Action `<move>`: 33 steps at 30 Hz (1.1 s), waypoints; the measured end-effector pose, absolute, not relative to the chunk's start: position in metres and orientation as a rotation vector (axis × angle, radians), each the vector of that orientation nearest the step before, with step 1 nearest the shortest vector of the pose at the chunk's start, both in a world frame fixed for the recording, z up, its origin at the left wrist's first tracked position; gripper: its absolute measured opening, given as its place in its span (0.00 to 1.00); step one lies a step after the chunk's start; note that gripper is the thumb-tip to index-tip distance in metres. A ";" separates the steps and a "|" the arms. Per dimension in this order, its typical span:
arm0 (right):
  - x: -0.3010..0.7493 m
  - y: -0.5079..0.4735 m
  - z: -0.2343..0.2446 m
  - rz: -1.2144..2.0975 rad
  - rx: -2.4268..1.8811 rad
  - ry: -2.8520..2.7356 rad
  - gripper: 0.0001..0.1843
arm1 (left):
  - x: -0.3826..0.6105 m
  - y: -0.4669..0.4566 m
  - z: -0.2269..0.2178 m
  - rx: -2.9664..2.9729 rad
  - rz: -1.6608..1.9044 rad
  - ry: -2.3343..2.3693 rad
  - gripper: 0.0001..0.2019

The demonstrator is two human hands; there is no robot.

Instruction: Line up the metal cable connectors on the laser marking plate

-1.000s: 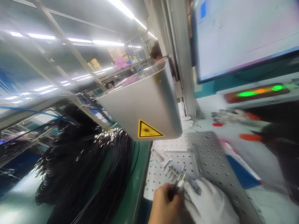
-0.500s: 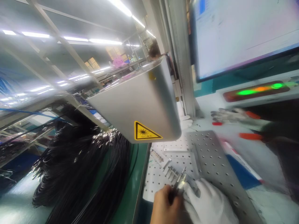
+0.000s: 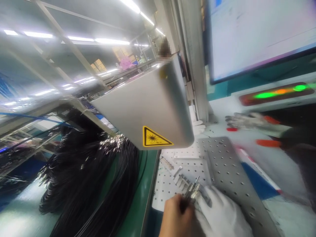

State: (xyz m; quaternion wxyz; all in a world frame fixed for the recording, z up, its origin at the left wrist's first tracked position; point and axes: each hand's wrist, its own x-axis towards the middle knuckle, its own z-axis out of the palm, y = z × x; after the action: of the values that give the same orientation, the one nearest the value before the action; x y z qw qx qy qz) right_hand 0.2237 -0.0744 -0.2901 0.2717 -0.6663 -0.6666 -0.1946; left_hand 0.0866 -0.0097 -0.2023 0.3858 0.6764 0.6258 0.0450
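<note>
Low in the head view, my bare left hand (image 3: 175, 215) is closed, pinching dark cable ends that carry metal cable connectors (image 3: 195, 191). My right hand (image 3: 223, 212), in a white glove, is closed against the same connectors from the right, its thumb and fingers around their side. Exactly how many connectors are held I cannot tell. Just beyond the fingertips stands a slotted metal fixture (image 3: 183, 182) on the perforated plate (image 3: 170, 184). My palms hide part of the plate.
Over the plate hangs a grey machine head (image 3: 145, 108) with a yellow laser warning sticker (image 3: 156, 136). Bundled black cables (image 3: 98, 177) lie to the left. At right are a monitor (image 3: 259, 39), a glove (image 3: 243, 121), orange-handled tools (image 3: 268, 143) and a blue pad (image 3: 259, 177). A person is far back.
The view has shifted slightly, so the machine head and monitor sit a little further right. Both hands stay at the connectors with the same grip.
</note>
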 end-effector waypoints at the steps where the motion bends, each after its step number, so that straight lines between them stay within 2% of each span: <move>1: 0.223 -0.075 -0.289 -0.538 -1.798 -1.786 0.14 | 0.088 -0.009 -0.201 1.712 0.095 1.588 0.09; 12: 0.218 -0.069 -0.297 -0.475 -1.800 -1.741 0.14 | 0.075 0.001 -0.217 1.840 0.029 1.504 0.15; 21: 0.205 -0.065 -0.328 -0.290 -1.909 -1.577 0.13 | 0.079 -0.013 -0.228 1.926 0.074 1.642 0.13; 26: 0.198 -0.065 -0.338 -0.228 -1.928 -1.510 0.15 | 0.084 -0.013 -0.229 1.947 -0.032 1.666 0.14; 33: 0.203 -0.058 -0.327 -0.284 -1.954 -1.467 0.13 | 0.082 -0.011 -0.232 1.918 0.067 1.656 0.12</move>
State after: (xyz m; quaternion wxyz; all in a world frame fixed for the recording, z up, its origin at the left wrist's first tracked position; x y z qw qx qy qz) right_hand 0.2030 -0.0581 -0.3273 0.3343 -0.7486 -0.5622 -0.1086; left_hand 0.0819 -0.0114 -0.2317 0.2985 0.7221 0.6235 0.0252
